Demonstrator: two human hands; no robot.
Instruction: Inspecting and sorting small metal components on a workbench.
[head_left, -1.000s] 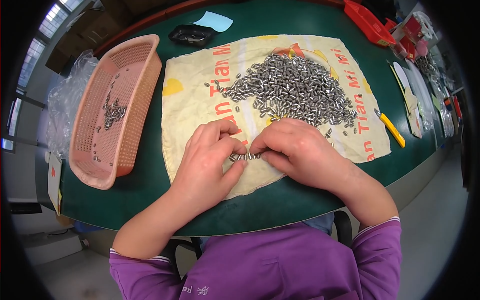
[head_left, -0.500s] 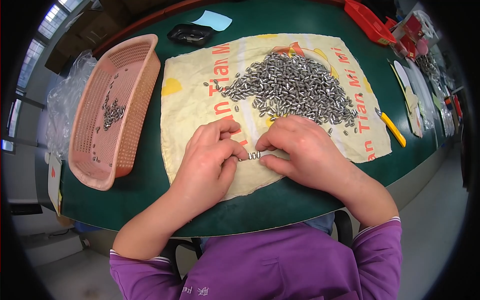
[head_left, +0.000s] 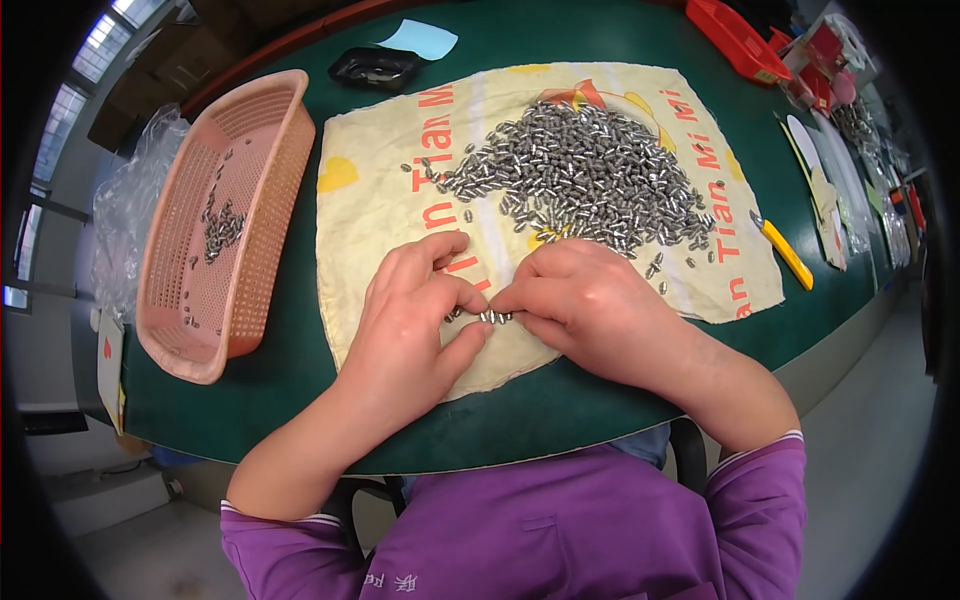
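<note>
A short row of small barrel-shaped metal pieces [head_left: 497, 317] sits on a cream printed cloth [head_left: 395, 215] between my fingertips. My left hand [head_left: 412, 315] is closed about the row's left end with thumb and index finger; another dark piece shows behind those fingers. From the other side my right hand [head_left: 585, 300] pinches at the right end, its fingertips nearly meeting the left ones. Beyond my hands a large heap of the same metal pieces [head_left: 590, 165] covers the middle of the cloth, with several strays around its edges.
On the left stands a pink perforated plastic basket [head_left: 262, 255] with some pieces inside. A black tray [head_left: 375, 68] and a pale blue paper [head_left: 425, 40] lie at the back. To the right are a yellow utility knife [head_left: 785, 252] and a red plastic tray [head_left: 735, 45]. The tabletop [head_left: 560, 410] is green.
My right hand has shifted slightly left, closer to my left fingers. The row between them looks shorter, and a piece now shows behind my left thumb and index finger.
</note>
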